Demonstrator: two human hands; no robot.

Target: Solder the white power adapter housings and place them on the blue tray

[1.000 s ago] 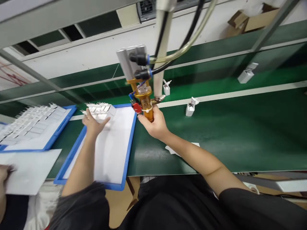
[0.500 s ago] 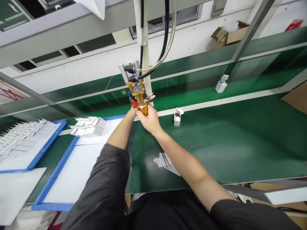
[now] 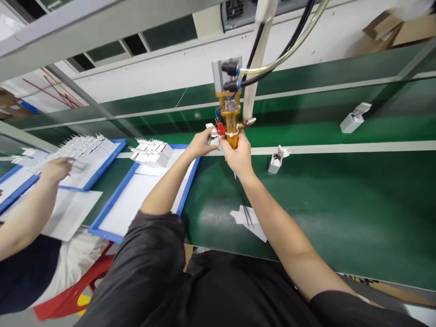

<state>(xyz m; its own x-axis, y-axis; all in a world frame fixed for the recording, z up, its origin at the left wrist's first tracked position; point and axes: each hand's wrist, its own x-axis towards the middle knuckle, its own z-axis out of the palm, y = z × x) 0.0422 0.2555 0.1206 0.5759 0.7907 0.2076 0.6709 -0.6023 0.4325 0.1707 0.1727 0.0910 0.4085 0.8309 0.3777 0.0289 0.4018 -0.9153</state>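
Observation:
A gold-coloured hanging dispenser tool (image 3: 230, 119) with a grey block and black and clear hoses hangs over the green belt (image 3: 340, 190). My right hand (image 3: 238, 156) is wrapped round its lower end. My left hand (image 3: 200, 143) pinches a small white part (image 3: 213, 136) and holds it against the tool's tip beside a red tab. A cluster of the same white parts (image 3: 151, 152) sits at the far end of the blue-rimmed tray (image 3: 189, 181) under my left arm.
Two white parts stand on the belt, one (image 3: 276, 160) just right of my hands, another (image 3: 354, 119) farther right. White paper scraps (image 3: 250, 218) lie near the belt's front edge. At left, another person's hand (image 3: 56, 169) reaches to a second tray of white parts (image 3: 85, 147).
My left hand left the cluster on the tray and came up to the tool with a white part. My right hand stayed on the tool. Another person's arm came into view at left.

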